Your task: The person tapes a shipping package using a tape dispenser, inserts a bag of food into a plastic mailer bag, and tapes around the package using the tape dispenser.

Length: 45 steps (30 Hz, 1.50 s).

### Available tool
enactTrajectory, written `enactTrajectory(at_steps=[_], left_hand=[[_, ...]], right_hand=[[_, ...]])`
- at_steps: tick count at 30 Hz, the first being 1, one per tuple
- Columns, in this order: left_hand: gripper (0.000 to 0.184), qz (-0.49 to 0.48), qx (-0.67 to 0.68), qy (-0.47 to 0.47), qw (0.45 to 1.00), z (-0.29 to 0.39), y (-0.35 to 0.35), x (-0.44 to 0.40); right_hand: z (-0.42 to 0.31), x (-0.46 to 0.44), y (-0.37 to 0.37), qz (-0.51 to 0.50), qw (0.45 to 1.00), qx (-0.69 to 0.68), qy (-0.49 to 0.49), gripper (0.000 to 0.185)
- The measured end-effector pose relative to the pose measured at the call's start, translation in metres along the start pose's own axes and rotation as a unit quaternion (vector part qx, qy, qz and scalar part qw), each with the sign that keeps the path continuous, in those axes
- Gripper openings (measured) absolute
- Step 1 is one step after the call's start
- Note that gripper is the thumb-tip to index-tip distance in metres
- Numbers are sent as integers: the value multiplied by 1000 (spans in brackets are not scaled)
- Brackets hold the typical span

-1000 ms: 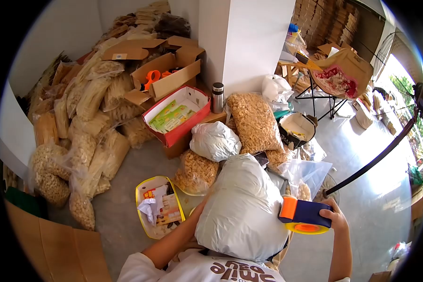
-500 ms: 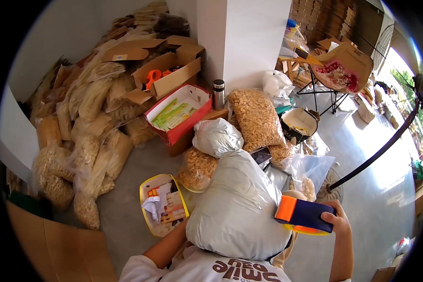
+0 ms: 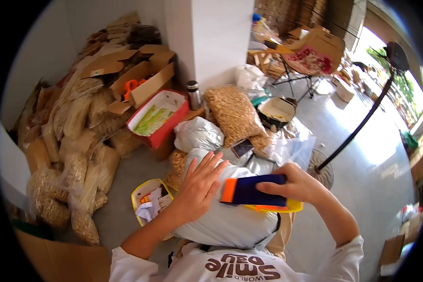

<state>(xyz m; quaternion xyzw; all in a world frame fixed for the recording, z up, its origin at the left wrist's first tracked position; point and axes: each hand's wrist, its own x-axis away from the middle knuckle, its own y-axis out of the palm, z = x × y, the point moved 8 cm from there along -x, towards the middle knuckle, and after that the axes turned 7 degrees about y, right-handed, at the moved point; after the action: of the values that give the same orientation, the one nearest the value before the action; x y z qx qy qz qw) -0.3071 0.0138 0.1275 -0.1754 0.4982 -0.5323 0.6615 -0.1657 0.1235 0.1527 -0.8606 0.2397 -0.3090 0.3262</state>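
Observation:
A large silvery-white plastic bag (image 3: 221, 225) lies across my lap. My left hand (image 3: 199, 188) is over its upper left part, fingers stretched out and holding nothing. My right hand (image 3: 289, 185) grips a dark blue and orange tape dispenser (image 3: 249, 189) with a yellow roll, held over the bag's upper right part. The dispenser's orange end points left, toward my left hand. Behind the big bag sits a smaller silvery bag (image 3: 199, 134), with a phone (image 3: 242, 148) to its right.
Clear bags of dried pieces (image 3: 232, 113) lie ahead, near a red box (image 3: 157, 120) and a steel flask (image 3: 193, 95). More bags (image 3: 80, 160) are piled at left. A yellow-rimmed tray (image 3: 138, 197) is near my left forearm. A black fan pole (image 3: 357, 127) stands at right.
My left hand has come up from behind the bag's left side and is now spread over it. The dispenser has moved left over the bag. The view has turned to the right.

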Motion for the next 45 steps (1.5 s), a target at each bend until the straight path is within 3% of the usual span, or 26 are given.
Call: enactTrajectory(at_steps=[1,3,7,11,15,17,20,21,23,24,26,27,29,31,35,37,38,45], left_hand=[[39,-10,10,12,1000,-2,14,5],[42,-56,-22,-54,997,-40,40,23],[40,-18,7,-60,998,-55,38,41],[39,-10,27,-67,997,-69,40,47],[39,-9,47,-97,994,-90,32,56],[41,-5,102,-113,988,-101,31,58],[44,14,203,-130,970,-129,34,67],[44,13,201,-131,971,-142,40,72],[51,62,379,-221,897,-187,61,96],[51,61,374,-223,898,-209,72,111],[57,73,515,-424,741,-258,106,162],[57,82,545,-479,683,-269,117,183],[57,79,565,-518,638,-273,131,209],[57,71,577,-530,617,-269,140,219],[57,70,599,-527,599,-256,147,216],[57,67,613,-518,593,-245,150,210],[58,64,623,-511,589,-238,152,205],[58,10,703,-456,546,-191,196,144]], right_hand=[[-8,-2,6,-26,999,29,-21,60],[-23,-2,16,-38,996,39,-65,64],[-53,8,26,-57,989,45,-131,64],[-41,30,12,-86,989,56,-111,64],[38,74,-48,-70,991,-117,0,43],[106,100,-77,39,987,-150,44,41],[181,114,-75,85,985,-148,10,43],[215,113,-66,118,976,-163,79,44],[248,110,-34,133,950,-216,184,46],[251,100,-12,132,942,-251,181,45],[203,71,23,30,956,-268,118,42],[186,59,35,32,961,-261,88,43],[170,35,63,-2,962,-262,74,47],[184,18,87,66,935,-323,128,49],[161,9,122,24,882,-463,82,51],[159,11,133,59,784,-607,115,50],[157,8,131,51,773,-625,99,49],[33,67,-22,171,829,-523,-98,40]])
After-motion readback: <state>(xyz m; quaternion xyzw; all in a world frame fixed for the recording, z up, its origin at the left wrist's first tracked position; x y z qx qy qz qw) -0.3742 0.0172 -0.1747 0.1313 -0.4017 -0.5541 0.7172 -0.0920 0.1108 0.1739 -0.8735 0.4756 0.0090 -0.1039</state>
